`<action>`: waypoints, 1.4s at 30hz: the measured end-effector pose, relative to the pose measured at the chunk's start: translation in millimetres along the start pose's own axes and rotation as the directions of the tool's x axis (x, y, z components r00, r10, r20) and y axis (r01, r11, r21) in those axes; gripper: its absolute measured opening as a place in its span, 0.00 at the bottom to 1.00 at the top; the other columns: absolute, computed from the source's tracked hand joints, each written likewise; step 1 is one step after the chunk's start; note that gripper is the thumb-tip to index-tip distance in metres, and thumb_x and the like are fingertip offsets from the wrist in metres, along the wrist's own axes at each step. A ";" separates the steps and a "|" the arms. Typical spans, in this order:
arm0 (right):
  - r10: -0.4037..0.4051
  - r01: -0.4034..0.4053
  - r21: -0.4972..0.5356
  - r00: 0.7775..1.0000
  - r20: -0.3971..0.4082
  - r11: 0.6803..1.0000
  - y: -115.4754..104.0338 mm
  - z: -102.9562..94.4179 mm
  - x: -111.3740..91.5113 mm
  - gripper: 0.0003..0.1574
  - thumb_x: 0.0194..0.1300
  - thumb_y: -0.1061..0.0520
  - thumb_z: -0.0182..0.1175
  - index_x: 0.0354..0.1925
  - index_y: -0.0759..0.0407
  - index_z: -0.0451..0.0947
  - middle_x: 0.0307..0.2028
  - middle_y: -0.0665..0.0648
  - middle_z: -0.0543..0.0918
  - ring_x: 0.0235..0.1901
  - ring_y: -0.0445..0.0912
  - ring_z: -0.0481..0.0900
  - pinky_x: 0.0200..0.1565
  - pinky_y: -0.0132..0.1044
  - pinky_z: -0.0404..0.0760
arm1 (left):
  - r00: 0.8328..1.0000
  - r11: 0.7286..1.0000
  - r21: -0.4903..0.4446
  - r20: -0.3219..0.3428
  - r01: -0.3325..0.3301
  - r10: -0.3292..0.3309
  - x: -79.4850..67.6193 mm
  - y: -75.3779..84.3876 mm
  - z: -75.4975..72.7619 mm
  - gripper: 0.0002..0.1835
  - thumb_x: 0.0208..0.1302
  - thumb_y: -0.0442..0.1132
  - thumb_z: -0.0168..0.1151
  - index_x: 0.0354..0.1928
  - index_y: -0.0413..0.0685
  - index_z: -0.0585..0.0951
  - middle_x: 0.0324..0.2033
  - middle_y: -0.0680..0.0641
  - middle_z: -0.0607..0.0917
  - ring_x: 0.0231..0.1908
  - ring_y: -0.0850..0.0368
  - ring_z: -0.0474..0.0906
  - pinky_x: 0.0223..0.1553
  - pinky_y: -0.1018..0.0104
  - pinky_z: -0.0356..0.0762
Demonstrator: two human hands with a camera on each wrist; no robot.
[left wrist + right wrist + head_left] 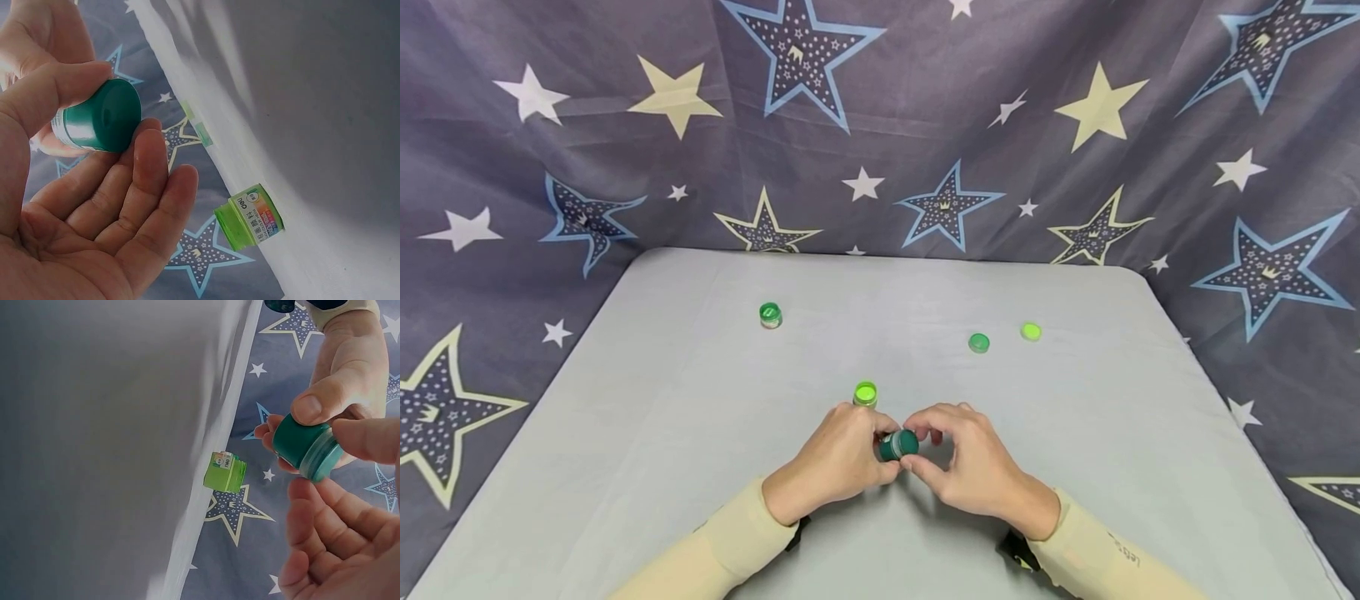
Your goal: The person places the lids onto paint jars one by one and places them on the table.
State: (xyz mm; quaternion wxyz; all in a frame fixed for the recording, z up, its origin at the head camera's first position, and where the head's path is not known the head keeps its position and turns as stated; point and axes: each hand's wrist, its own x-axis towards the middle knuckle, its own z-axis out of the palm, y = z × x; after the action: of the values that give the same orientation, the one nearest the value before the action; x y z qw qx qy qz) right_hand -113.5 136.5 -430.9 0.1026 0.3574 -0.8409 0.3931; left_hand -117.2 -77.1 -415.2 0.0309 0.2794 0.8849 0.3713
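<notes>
Near the middle of the table, my left hand (848, 446) grips a dark green paint jar (891, 447) between thumb and fingers, tilted so its lid faces right. My right hand (973, 457) pinches the rim of the jar's lid (326, 461) with thumb and index fingertip, as the right wrist view shows. That lid sits on the jar. Just beyond my left hand stands a light green paint jar (865, 395) with its top off; its printed label (257, 214) faces the left wrist camera.
A mid-green open jar (771, 315) stands toward the back left. Two loose lids lie at the back right, a green lid (979, 342) and a lime lid (1032, 332). A star-patterned curtain (880, 125) hangs behind the pale table (700, 375).
</notes>
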 end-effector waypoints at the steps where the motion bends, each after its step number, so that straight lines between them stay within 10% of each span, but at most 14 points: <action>1: 0.005 -0.005 -0.003 1.000 -0.003 1.000 0.1 -0.1 -0.1 0.16 0.57 0.55 0.78 0.43 0.48 0.85 0.34 0.41 0.82 0.31 0.41 0.77 0.35 0.39 0.74 | 1.000 1.000 -0.003 0.000 0.001 -0.001 0.2 0.2 0.0 0.08 0.50 0.34 0.79 0.34 0.47 0.90 0.22 0.58 0.84 0.20 0.70 0.72 0.23 0.72 0.73; 27: 0.066 -0.068 -0.069 0.997 -0.035 0.995 1.4 1.2 1.2 0.14 0.57 0.45 0.77 0.29 0.49 0.82 0.23 0.44 0.79 0.23 0.40 0.74 0.33 0.34 0.70 | 1.000 1.000 0.010 -0.001 0.000 0.000 0.7 0.0 1.4 0.08 0.49 0.34 0.79 0.32 0.48 0.90 0.23 0.58 0.85 0.20 0.70 0.72 0.24 0.72 0.73; 42: 0.020 -0.019 -0.043 1.000 0.012 0.999 1.4 -2.8 -0.1 0.26 0.53 0.52 0.80 0.49 0.55 0.84 0.36 0.44 0.84 0.32 0.36 0.74 0.34 0.41 0.74 | 1.000 1.000 0.001 0.004 -0.004 0.004 0.7 -0.6 0.4 0.08 0.49 0.32 0.79 0.33 0.47 0.90 0.22 0.57 0.84 0.20 0.70 0.72 0.23 0.72 0.74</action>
State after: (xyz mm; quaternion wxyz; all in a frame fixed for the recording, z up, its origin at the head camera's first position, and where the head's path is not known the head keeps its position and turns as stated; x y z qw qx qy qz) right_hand -114.6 139.1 -429.9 0.1014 0.3494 -0.8532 0.3737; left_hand -118.0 -76.8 -415.8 0.0319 0.2820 0.8845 0.3703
